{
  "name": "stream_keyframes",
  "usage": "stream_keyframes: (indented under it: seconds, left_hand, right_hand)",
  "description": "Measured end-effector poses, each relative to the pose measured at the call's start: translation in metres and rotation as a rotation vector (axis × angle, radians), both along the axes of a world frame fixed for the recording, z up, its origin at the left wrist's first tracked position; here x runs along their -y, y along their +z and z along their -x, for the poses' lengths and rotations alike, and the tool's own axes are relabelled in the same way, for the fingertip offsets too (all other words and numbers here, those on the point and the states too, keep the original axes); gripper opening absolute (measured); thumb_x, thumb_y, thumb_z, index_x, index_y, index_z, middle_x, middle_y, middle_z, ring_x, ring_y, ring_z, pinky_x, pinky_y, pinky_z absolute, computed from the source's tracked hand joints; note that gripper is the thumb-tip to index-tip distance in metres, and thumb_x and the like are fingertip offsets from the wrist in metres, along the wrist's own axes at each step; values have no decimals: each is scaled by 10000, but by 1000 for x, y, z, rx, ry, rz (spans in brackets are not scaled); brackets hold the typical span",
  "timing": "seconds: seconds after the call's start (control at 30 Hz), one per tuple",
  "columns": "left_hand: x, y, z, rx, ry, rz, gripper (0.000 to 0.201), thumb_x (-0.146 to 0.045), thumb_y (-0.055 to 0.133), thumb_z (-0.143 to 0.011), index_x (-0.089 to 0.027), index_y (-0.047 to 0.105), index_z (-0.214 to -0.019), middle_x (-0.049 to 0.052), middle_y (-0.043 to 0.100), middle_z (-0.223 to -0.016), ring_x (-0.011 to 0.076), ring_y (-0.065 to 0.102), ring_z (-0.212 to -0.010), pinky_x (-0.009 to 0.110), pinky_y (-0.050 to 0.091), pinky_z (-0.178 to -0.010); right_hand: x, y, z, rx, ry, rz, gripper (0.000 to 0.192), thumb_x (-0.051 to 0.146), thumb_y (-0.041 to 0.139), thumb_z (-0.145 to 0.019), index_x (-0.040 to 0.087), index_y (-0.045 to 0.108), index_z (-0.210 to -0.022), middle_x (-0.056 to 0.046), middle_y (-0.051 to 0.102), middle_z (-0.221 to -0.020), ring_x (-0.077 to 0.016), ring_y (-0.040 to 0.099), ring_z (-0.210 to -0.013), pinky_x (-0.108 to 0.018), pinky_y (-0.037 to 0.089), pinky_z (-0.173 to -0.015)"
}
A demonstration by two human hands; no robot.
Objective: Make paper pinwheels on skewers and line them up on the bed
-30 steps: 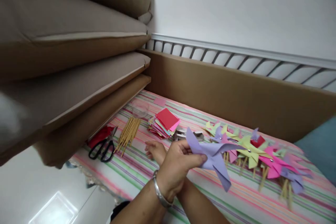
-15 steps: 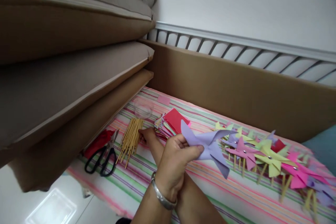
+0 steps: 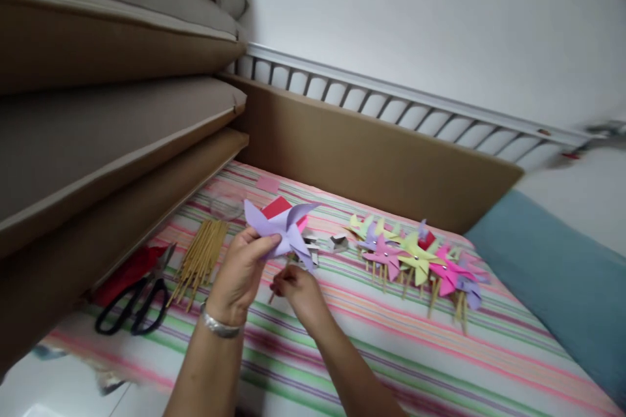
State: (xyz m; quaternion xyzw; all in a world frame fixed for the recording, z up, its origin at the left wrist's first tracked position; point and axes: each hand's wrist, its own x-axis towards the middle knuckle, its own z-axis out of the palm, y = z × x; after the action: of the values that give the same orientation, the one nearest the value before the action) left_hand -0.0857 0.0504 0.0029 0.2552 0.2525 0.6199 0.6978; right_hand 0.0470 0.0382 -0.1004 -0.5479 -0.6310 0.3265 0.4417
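My left hand, a silver bangle on its wrist, pinches a lilac paper pinwheel between thumb and fingers. Just below and to the right of the pinwheel is my right hand, its fingers closed on a thin wooden stick. Only a short end of that stick shows; the rest is hidden by the hand and paper. Behind the lilac pinwheel lies red paper, partly covered. Left of my hands rests a loose bundle of wooden sticks.
Black-handled scissors lie by red material at the left. Several finished pinwheels on sticks lie at the right. Small grey-and-white pieces sit mid-table. Stacked brown cushioned panels overhang the left side of the striped cloth.
My right hand has come away from the stick bundle, bringing a stick to the right under the lilac pinwheel. My arms are uncrossed. The view has turned right.
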Motion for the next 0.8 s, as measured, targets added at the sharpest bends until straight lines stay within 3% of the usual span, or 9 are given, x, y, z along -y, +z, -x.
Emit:
stream_keyframes:
  seconds: [0.07,0.13,0.2,0.27,0.4,0.5,0.63,0.8]
  left_hand:
    - [0,-5,-8,-51,-44,-12,176,-148,771,-541,-142,714,-708,8,703,-685,126,612,-659,231,479,-681]
    - [0,-13,-20,-119,-103,-22,148,-150,761,-572,-135,715,-713,17,705,-696,121,613,-674,226,473,-699]
    - [-2,-24,-33,-206,-177,-20,129,-162,754,-596,-133,716,-715,27,710,-714,121,612,-681,229,468,-709]
    - [-3,-35,-45,-314,-260,-40,125,-181,754,-608,-135,715,-717,31,708,-717,125,606,-676,239,463,-706]
    - [-5,-51,-66,-536,-367,-171,136,-220,767,-607,-149,694,-697,15,676,-679,126,579,-645,247,447,-664]
    - [-4,-54,-80,-650,-402,-348,107,-218,744,-641,-166,653,-664,0,636,-677,133,568,-672,252,433,-664]
    - [1,-50,-97,-779,-441,-634,49,-186,671,-721,-169,644,-685,9,622,-697,142,573,-715,326,414,-833]
    - [6,-48,-106,-844,-409,-781,17,-175,647,-749,-174,664,-744,38,646,-762,161,596,-762,361,413,-878]
  right_hand:
    - [16,7,-33,-163,-3,121,288,405,570,-788,138,636,-875,-31,648,-701,-154,629,-563,-301,519,-546]
    - [31,13,-65,-332,-44,191,366,371,570,-762,165,604,-1063,-36,653,-780,-125,593,-531,-276,487,-518]
    - [41,18,-89,-378,-99,169,449,346,554,-760,185,563,-1179,-31,647,-789,-87,505,-475,-233,408,-456]
    - [44,21,-104,-337,-142,117,430,357,520,-789,182,584,-1177,-26,641,-743,-74,424,-453,-217,336,-429]
    - [43,26,-119,-324,-170,81,413,438,464,-842,168,644,-1097,-14,620,-650,-72,344,-434,-217,294,-428]
    - [44,32,-125,-418,-157,123,403,435,481,-846,169,619,-1116,9,598,-604,-64,320,-414,-212,288,-426]
    - [48,35,-131,-538,-136,138,279,394,539,-821,172,638,-959,9,589,-639,-89,476,-507,-216,376,-494]
    - [52,35,-132,-492,-87,121,206,345,548,-819,179,654,-879,-2,596,-682,-105,510,-553,-225,393,-516]
